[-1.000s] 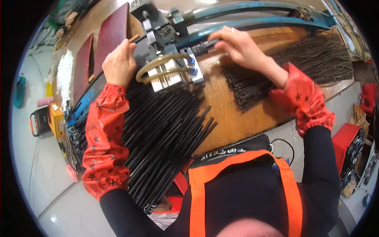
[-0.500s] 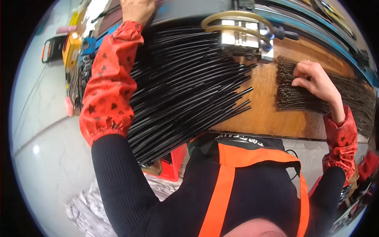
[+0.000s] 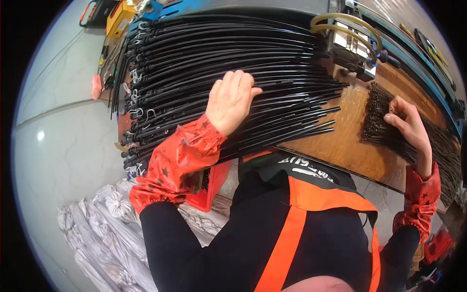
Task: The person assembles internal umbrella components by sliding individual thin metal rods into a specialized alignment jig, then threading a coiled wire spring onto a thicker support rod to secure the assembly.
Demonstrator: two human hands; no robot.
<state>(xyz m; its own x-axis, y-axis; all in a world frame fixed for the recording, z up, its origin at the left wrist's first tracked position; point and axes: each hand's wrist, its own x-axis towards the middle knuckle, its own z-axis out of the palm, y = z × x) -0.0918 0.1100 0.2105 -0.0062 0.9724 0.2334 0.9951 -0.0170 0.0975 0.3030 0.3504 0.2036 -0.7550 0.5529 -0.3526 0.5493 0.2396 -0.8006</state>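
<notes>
Long black tubes (image 3: 185,73) lie side by side across the bench, with dark fittings and pale loops at their left ends. My left hand (image 3: 231,102) is over the middle of them, back of the hand up. Its fingers curl down among the tubes and their tips are hidden, so what they hold cannot be made out. At the right lies a bundle of thin dark wires (image 3: 377,112) with a twisted texture. My right hand (image 3: 408,121) is at this bundle, thumb and forefinger bent close together in a pinch. Anything between those fingertips is too small to see.
A metal clamp-like machine (image 3: 350,46) with yellowish hoses stands behind the wooden bench top (image 3: 340,146). Blue rails (image 3: 413,63) run along the far right. Below the bench are a red bin (image 3: 209,190) and pale wrapped bundles (image 3: 107,228). A pink object (image 3: 96,86) lies at the left.
My left hand has come from the far left edge toward me and rightward onto the middle of the tubes. My right hand stays by the wires, its fingers more tightly bent. The view has shifted.
</notes>
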